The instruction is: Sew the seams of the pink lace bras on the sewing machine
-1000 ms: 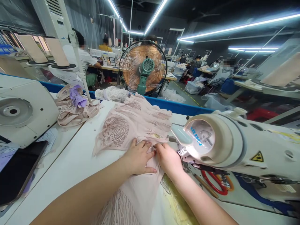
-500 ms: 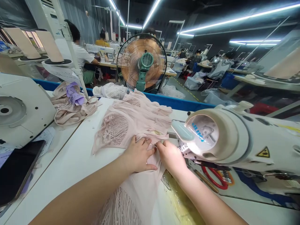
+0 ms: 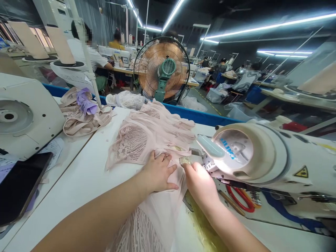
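My left hand (image 3: 159,173) lies on pale pink lace fabric (image 3: 162,206) with its fingers spread, pressing it to the table. My right hand (image 3: 201,182) is closed in a pinch beside the sewing machine's needle area. From its fingertips sticks out a small, shiny, translucent yellowish strip (image 3: 185,160). More pink garment pieces with lace cups (image 3: 131,141) lie in an overlapping row beyond my left hand. The sewing machine head (image 3: 236,150) stands just to the right of my right hand. A yellowish translucent bundle (image 3: 207,224) runs under my right forearm.
Red-handled scissors (image 3: 243,199) lie beneath the machine arm. On the left are a black phone (image 3: 23,189), a second machine (image 3: 28,115) and a pile of beige straps (image 3: 84,120). A large fan (image 3: 162,70) stands past the table's blue edge (image 3: 199,113); people sit at machines beyond.
My right hand has drawn slightly right, apart from my left hand, and the yellowish strip at its fingertips now shows. My left hand stays spread on the fabric. The view has shifted a little.
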`<state>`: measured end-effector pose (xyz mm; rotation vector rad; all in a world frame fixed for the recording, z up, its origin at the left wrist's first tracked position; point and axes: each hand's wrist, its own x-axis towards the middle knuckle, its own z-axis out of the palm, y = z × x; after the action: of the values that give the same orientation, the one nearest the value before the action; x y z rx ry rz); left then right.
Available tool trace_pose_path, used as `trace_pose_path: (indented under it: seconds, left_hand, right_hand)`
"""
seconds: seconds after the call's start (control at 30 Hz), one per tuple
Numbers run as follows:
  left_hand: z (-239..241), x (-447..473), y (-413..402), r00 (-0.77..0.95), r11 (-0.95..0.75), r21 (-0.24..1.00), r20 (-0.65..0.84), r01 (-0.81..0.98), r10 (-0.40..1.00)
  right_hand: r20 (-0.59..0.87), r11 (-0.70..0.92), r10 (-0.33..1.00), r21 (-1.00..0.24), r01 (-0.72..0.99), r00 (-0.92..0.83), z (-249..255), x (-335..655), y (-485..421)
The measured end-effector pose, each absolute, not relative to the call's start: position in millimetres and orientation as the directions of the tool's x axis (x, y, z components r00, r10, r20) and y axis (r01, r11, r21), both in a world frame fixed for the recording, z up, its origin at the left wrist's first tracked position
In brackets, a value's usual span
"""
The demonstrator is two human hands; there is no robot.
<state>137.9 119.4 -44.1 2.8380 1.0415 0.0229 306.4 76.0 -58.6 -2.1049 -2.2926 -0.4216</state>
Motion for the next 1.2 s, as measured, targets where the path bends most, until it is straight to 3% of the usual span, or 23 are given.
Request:
trace_pose_path:
  seconds: [0.43, 0.73, 1.2]
  left_hand:
    - [-48, 136, 120, 0.766, -0.760, 0.113, -0.016, 0.640, 0.643]
    - [-45, 137, 118, 0.759, -0.754, 0.089, -0.036, 0.651, 0.650]
    - [-42, 136, 118, 0.734, -0.728, 0.105, -0.029, 0.678, 0.679]
  right_hand:
    - [0.146, 0.075, 0.985, 0.138, 0.988, -0.096, -51, 291, 97]
    - [0.127, 0.092, 0.985, 0.179, 0.980, -0.116, -49, 295, 96]
    - [0.213, 0.027, 0.975, 0.146, 0.989, -0.058, -61, 307, 74]
